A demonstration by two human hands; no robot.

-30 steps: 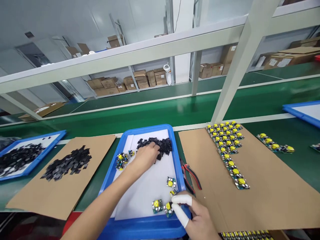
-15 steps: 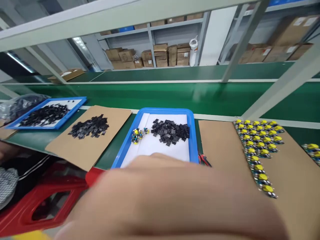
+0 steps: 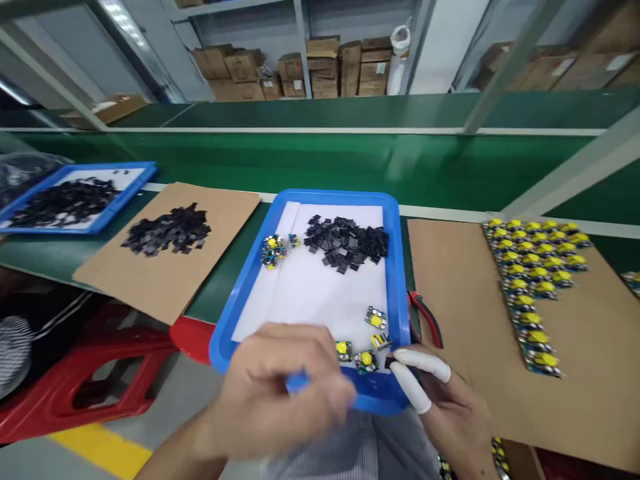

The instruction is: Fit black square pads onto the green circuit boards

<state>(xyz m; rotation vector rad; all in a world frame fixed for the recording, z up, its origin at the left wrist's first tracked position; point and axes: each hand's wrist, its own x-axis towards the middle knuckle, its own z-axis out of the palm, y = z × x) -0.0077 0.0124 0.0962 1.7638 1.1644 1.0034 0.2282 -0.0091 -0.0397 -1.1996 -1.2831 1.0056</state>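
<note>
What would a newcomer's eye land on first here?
The blue tray in the middle probably stands out, with black pieces heaped toward its far end. Yellow-topped boards sit in rows on cardboard to the right, and white finger covers show on the right hand.

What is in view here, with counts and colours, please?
trays: two, blue, centre and far left
cardboard sheets: at least two, brown, left and right
tiles: three piles, black, trays and left cardboard
boards: many, yellow-topped, right cardboard, centre tray
pliers: one, red-black, beside centre tray
stool: at least one, red, lower left
boxes: many, brown, background
left hand: one, blurred, near tray
right hand: one, fingers white-covered, pinching dark piece, tray corner
</note>
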